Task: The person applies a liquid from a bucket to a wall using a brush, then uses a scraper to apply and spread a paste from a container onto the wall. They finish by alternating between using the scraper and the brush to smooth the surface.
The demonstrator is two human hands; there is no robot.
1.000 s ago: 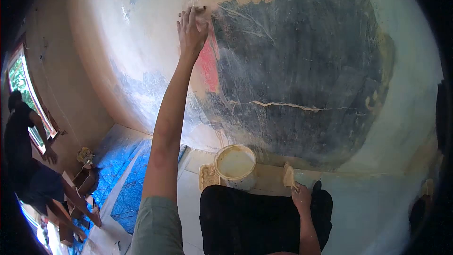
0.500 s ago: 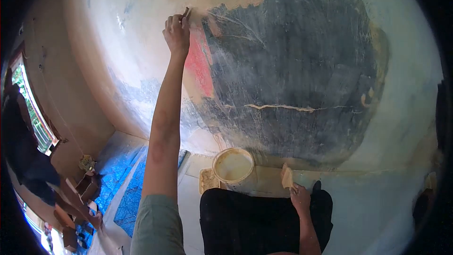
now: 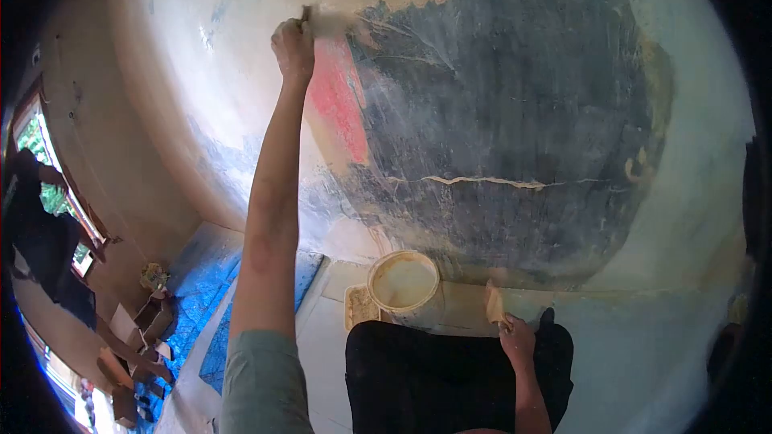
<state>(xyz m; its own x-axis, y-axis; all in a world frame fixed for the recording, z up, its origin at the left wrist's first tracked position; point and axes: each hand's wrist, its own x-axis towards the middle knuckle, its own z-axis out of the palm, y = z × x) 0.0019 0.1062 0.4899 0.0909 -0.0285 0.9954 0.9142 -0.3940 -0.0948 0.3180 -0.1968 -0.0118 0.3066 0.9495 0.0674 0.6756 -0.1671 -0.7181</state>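
My left hand is raised at arm's length against the wall, fingers closed round a scraper. Its blade is smeared by motion, just above a pink patch beside the dark, scraped-looking area. Low down, close over my dark-clothed lap, my right hand grips a tan, flat, wedge-shaped piece that points toward the foot of the wall. A round bucket with pale contents stands in front of me, left of my right hand.
A small tray with tan material touches the bucket's left side. Blue sheeting covers the floor at left, near cardboard boxes. Another person in dark clothes stands by the window. A pale crack crosses the dark wall area.
My left hand has shifted slightly left and up with the scraper, whose blade is now blurred. My right hand keeps its hold. The person at left has moved an arm into view.
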